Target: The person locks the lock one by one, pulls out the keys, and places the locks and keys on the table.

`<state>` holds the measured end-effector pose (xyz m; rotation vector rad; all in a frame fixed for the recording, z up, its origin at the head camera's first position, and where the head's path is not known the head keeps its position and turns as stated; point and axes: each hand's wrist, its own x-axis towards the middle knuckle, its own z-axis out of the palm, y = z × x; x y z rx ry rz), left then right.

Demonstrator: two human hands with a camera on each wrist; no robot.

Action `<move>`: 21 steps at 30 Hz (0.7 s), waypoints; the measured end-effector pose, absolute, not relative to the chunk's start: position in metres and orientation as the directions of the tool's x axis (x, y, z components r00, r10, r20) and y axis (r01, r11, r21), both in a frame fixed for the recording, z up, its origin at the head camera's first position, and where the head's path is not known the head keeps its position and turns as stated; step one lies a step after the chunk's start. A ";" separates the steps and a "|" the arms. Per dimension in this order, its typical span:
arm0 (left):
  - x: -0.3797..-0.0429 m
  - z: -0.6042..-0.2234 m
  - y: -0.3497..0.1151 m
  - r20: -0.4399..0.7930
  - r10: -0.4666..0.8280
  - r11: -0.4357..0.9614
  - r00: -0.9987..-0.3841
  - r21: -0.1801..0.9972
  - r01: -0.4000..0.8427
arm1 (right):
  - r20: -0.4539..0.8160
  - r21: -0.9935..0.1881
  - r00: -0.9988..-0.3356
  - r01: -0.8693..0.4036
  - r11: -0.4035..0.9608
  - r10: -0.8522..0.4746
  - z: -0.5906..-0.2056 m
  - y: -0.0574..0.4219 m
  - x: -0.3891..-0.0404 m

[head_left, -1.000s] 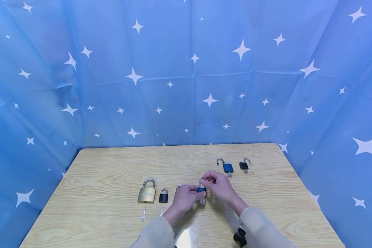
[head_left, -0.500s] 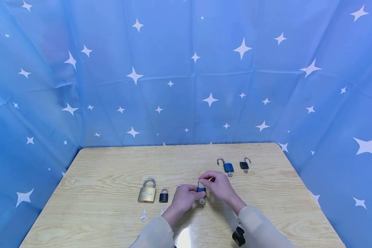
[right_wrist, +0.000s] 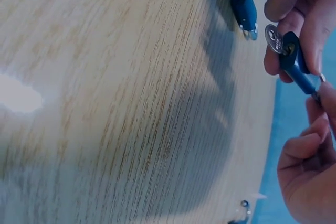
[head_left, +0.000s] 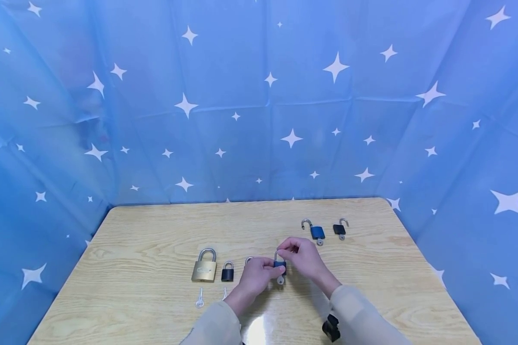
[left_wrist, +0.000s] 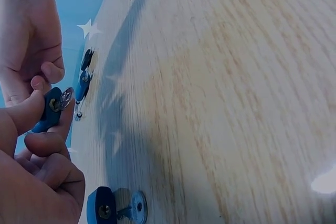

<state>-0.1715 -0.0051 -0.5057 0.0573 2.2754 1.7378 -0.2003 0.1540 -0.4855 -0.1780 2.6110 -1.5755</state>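
Note:
A small blue padlock [head_left: 279, 264] is held up over the table between both hands. My left hand [head_left: 255, 279] pinches its body between thumb and fingers. At the top, my right hand [head_left: 304, 258] pinches the shackle with thumb and fingertips. The left wrist view shows a round-headed key [left_wrist: 65, 98] sticking out of the lock's keyhole. The same key [right_wrist: 273, 38] shows in the right wrist view, beside the blue body [right_wrist: 295, 61]. Whether the shackle is locked, I cannot tell. Behind my left hand another padlock [head_left: 248, 259] is mostly hidden; only its shackle top shows.
Left of the hands stand a large brass padlock [head_left: 204, 270] and a small black padlock [head_left: 227, 274]. A loose key [head_left: 200, 298] lies before the brass one. Farther right, a blue padlock [head_left: 317, 233] and a black padlock [head_left: 339, 229] lie with shackles released and keys inserted.
The held padlock and both hands have shifted very slightly to the left. Both grips look the same, and the padlocks on the table stay where they were.

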 end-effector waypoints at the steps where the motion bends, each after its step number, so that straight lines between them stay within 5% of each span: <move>1: -0.172 -0.506 -0.005 -0.193 0.196 0.277 -0.961 0.951 -0.134 | -0.021 -0.886 -0.990 -0.047 0.461 -0.141 -0.485 0.154 -0.201; 21: -0.169 -0.505 -0.001 -0.215 0.178 0.227 -0.960 0.958 -0.172 | 0.014 -0.858 -0.989 -0.089 0.505 -0.150 -0.486 0.153 -0.199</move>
